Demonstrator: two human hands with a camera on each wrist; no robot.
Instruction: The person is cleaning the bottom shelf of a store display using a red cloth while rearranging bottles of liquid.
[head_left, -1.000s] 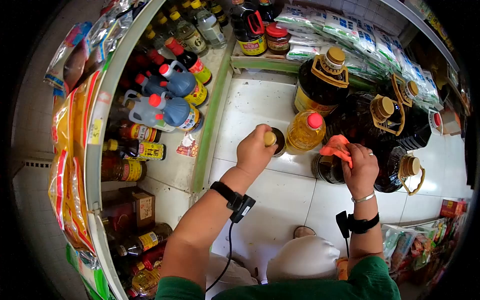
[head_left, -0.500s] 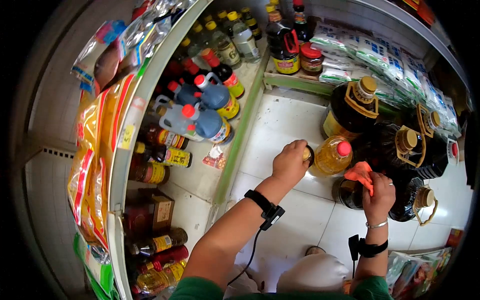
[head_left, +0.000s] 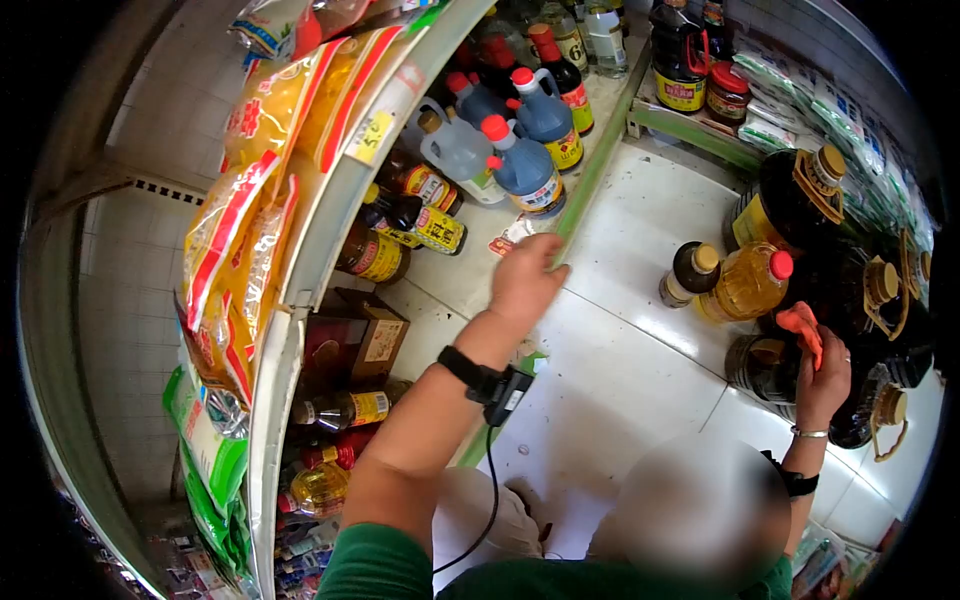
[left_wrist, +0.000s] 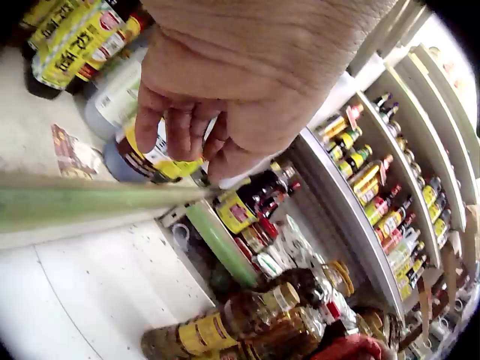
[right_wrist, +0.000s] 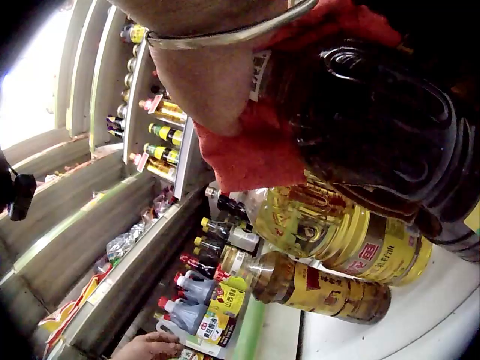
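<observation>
Right wrist view: right hand [right_wrist: 204, 84] holds red cloth [right_wrist: 247, 161], fingers hidden.

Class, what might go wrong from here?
The left hand might knock the blue-grey, red-capped plastic jug near the green shelf edge. The right hand, gripping an orange-red cloth, might nudge the clear, red-capped bottle of yellow liquid into the small, dark, gold-capped bottle beside it.

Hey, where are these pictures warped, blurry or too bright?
Head view: the shelf edge bows, corners go black, a smeared patch sits low, right of centre; left wrist: washed out near the upper right; right wrist: upper left blown out white, highlights streak the dark bottle.
</observation>
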